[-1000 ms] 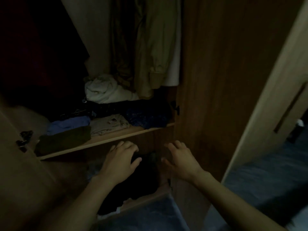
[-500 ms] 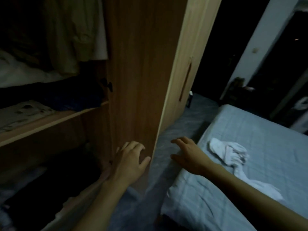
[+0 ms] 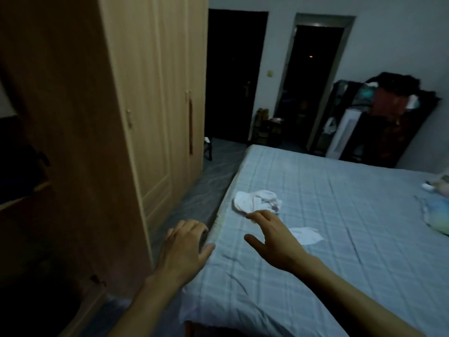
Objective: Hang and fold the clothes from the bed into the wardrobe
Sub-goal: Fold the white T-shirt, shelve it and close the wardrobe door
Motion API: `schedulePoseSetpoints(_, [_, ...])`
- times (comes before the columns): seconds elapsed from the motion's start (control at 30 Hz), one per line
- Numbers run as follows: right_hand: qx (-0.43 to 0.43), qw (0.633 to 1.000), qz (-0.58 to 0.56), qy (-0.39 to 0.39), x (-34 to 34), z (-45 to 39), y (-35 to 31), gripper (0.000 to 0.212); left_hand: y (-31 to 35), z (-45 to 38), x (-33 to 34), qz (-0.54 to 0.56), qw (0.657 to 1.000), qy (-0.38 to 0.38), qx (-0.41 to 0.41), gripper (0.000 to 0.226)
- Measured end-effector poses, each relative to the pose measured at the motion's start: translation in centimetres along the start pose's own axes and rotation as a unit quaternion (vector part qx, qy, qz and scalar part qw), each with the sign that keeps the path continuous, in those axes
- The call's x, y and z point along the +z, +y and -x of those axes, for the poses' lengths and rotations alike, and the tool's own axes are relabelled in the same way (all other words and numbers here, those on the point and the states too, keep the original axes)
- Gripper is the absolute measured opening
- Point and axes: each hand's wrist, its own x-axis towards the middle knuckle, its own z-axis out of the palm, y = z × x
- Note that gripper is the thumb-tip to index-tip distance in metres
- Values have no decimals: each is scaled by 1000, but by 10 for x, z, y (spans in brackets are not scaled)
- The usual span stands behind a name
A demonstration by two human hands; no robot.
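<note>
Head view, and both bare forearms are stretched out ahead in dim light. Left hand [image 3: 185, 244] hangs palm down over the gap between the wardrobe [image 3: 145, 105] and the bed [image 3: 340, 215], fingers loosely bent, thumb splayed out toward the mattress edge, nothing in its grasp. Right hand [image 3: 272, 237] is out over the pale blue checked sheet, palm down, fingers spread and reaching forward, thumb swung wide to the left, also holding nothing. Its fingertips sit right at the near edge of the crumpled white garment [image 3: 257, 203], which lies on the bed close to the side nearest the wardrobe; whether they actually touch the cloth is hard to call in this light. Just beyond the right wrist a flat white piece of cloth [image 3: 306, 235] lies on the sheet, partly hidden by the hand. Over at the far right edge of the bed, a pale bluish bundle [image 3: 437, 215]. Wardrobe doors on the light-coloured section stand closed; the darker panel nearest the camera fills the left side.
</note>
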Motion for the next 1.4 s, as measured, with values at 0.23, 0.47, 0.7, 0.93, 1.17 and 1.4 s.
schedulePoseSetpoints(0.23, [80, 996, -15, 42, -62, 90, 138, 48, 148, -22, 76, 16, 998, -45, 41, 35])
schedulePoseSetpoints(0.47, [129, 990, -21, 43, -97, 157, 231, 49, 258, -43, 124, -24, 990, -91, 102, 38])
schedulePoseSetpoints(0.7, [149, 986, -32, 59, -98, 154, 274, 50, 276, -77, 153, -39, 986, -103, 124, 38])
schedulePoseSetpoints(0.93, [182, 982, -4, 47, -84, 109, 303, 51, 243, -136, 194, -5, 986, -100, 131, 34])
schedulePoseSetpoints(1.17, [222, 975, 15, 25, -66, 44, 316, 50, 180, -195, 223, 47, 987, -103, 116, 29])
schedulePoseSetpoints(1.4, [232, 973, 7, 5, -36, -11, 332, 50, 136, -232, 255, 54, 984, -143, 91, 29])
